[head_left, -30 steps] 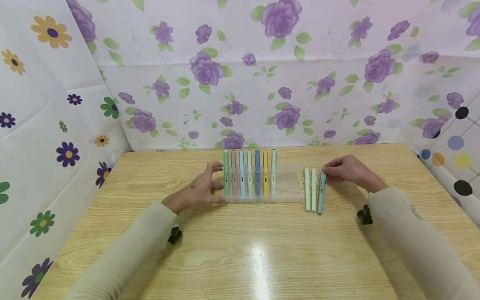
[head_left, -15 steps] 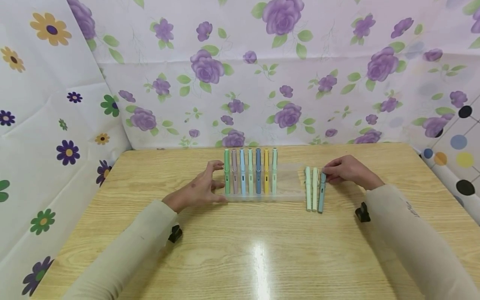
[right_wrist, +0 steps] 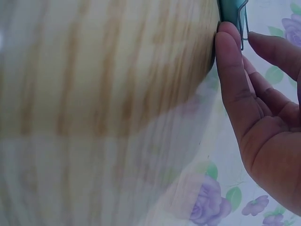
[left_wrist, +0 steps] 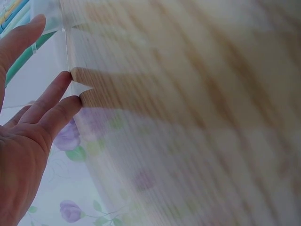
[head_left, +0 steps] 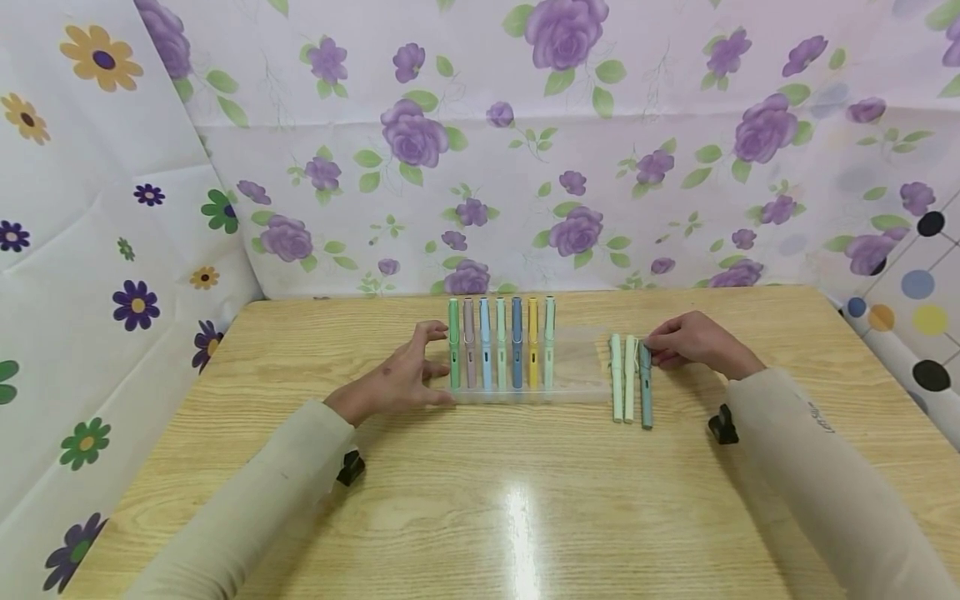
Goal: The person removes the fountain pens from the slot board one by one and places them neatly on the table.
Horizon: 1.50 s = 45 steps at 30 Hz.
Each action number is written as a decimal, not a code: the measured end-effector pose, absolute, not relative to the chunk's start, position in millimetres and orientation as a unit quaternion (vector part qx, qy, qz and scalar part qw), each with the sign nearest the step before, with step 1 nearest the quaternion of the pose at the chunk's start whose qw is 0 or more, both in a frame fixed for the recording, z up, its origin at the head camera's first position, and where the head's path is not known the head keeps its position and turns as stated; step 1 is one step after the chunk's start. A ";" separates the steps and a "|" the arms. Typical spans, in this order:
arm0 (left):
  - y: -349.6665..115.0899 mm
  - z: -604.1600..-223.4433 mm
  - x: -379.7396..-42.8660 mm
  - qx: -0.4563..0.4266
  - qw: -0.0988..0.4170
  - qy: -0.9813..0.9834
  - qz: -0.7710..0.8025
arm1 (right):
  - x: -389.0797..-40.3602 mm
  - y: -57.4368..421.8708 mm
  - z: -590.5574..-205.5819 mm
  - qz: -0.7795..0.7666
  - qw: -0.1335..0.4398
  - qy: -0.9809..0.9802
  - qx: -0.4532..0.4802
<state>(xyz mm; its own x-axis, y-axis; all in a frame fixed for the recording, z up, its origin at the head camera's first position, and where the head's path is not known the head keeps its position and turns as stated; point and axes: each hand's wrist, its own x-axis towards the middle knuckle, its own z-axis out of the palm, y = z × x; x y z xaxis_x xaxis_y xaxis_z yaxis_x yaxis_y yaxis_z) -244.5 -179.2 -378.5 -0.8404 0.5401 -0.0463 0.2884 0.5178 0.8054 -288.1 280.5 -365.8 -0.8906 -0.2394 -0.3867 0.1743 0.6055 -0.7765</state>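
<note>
A clear pen rack [head_left: 525, 397] stands across the table, with several capped pens in green, mauve, blue, yellow and pale green upright in its left part. At its left end my left hand [head_left: 408, 375] spreads thumb and fingers, fingertips touching the end edge beside the green pen [head_left: 453, 354]. In the left wrist view those fingers [left_wrist: 51, 101] are nearly straight. To the right of the rack, my right hand [head_left: 693, 342] pinches the cap of a grey-teal pen [head_left: 647, 396] between thumb and fingers. Its clip shows near the thumb in the right wrist view.
Left of the teal pen lie two pale pens, one mint [head_left: 617, 379] and one cream [head_left: 629, 379], close to the rack's right end. The wooden table [head_left: 450, 500] meets a flowered cloth backdrop [head_left: 495, 192] behind, with another patterned sheet at the left.
The lower end of the teal pen has swung a little to the right, so it stands straighter in the head view. My left hand and the rack keep their places.
</note>
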 end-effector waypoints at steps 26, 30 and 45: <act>-179.7 -381.5 -246.2 0.239 0.145 0.857 0.433 | -285.0 276.8 -362.8 -0.457 0.239 0.857 -0.004; -179.2 -381.3 -246.1 0.238 0.146 0.856 0.436 | -282.8 274.6 -352.9 -0.443 0.223 0.868 -0.019; -179.0 -381.8 -245.5 0.243 0.143 0.855 0.435 | -276.3 258.3 -316.2 -0.469 0.192 0.861 -0.049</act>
<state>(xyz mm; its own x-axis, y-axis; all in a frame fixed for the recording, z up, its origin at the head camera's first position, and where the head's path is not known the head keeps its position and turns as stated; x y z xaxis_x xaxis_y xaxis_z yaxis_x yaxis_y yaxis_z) -245.5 -179.0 -381.8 -0.8413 0.5395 -0.0324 0.2914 0.5032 0.8136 -276.3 258.3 -316.2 -0.9211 -0.2653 -0.2851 0.0959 0.5550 -0.8263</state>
